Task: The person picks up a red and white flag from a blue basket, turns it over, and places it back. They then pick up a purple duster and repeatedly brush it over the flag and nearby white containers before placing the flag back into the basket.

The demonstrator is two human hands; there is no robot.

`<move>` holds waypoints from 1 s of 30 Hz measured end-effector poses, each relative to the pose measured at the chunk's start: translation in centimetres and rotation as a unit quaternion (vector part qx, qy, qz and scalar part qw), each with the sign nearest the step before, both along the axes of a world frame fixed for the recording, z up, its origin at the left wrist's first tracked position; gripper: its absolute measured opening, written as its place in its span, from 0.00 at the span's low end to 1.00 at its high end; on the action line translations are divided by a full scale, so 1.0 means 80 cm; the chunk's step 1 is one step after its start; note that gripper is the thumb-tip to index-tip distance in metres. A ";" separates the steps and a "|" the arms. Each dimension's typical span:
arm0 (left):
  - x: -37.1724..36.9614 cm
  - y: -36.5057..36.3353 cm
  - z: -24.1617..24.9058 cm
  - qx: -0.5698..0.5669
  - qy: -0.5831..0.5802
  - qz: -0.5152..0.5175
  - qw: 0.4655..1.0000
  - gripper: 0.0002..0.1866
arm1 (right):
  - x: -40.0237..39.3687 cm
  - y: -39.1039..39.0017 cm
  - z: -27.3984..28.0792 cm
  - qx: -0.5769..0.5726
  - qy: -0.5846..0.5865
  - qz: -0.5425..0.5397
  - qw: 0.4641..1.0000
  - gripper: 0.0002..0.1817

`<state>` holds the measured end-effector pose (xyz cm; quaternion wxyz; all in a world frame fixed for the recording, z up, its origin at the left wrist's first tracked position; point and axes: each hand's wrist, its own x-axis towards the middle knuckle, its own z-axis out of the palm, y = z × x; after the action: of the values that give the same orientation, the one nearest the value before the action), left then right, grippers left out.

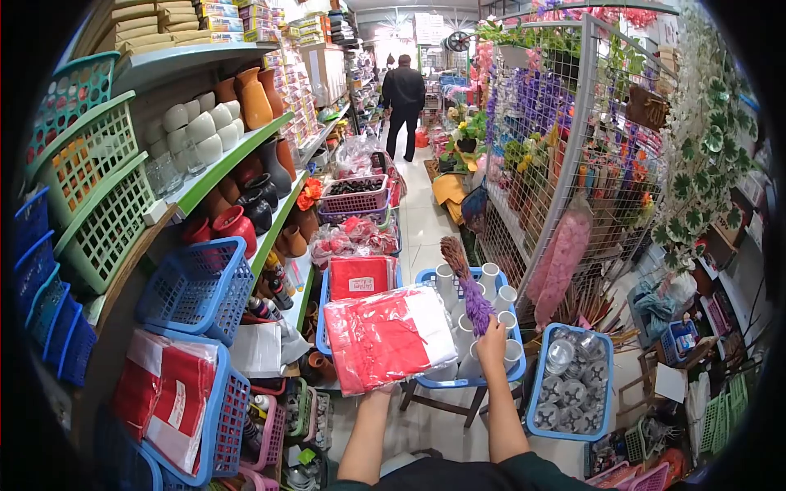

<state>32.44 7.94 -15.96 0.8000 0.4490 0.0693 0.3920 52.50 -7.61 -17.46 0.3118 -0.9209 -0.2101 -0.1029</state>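
My left hand [377, 397] supports a plastic-wrapped pack of red and white cloth [385, 340] from below; its fingers are hidden under the pack. In my right hand [491, 345] is a bunch of purple dried flowers [475, 301], gripped near its lower end, with brownish tips pointing up and away. The bunch is over a blue basket [514, 376] that holds several white bottle-like vases [490, 275]. Behind the pack, a second blue basket [324, 340] contains more red cloth packs [360, 270].
At right stands a blue basket [532, 430] of clear glassware. Shelves [237, 147] with pots and cups line the left, above another basket [233, 409] of cloth packs. A wire rack [565, 155] of artificial flowers borders the aisle [422, 217], where a person [404, 90] stands farther off.
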 end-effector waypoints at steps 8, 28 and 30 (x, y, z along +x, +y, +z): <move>0.004 0.015 -0.021 -0.060 -0.040 -0.032 0.997 0.32 | -0.030 -0.001 0.055 0.164 -0.063 -0.006 0.984 0.23; -0.012 0.066 -0.027 0.496 0.318 0.191 0.785 0.31 | -0.104 -0.059 0.040 0.211 -0.065 0.089 0.971 0.20; -0.012 0.069 -0.023 0.484 0.306 0.189 0.798 0.31 | -0.126 -0.064 0.070 0.222 -0.009 0.159 0.962 0.22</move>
<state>31.48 13.48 -17.81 0.3257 0.8522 0.1954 0.3597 42.43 -12.75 -11.88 0.5191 -0.7822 -0.3286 -0.1039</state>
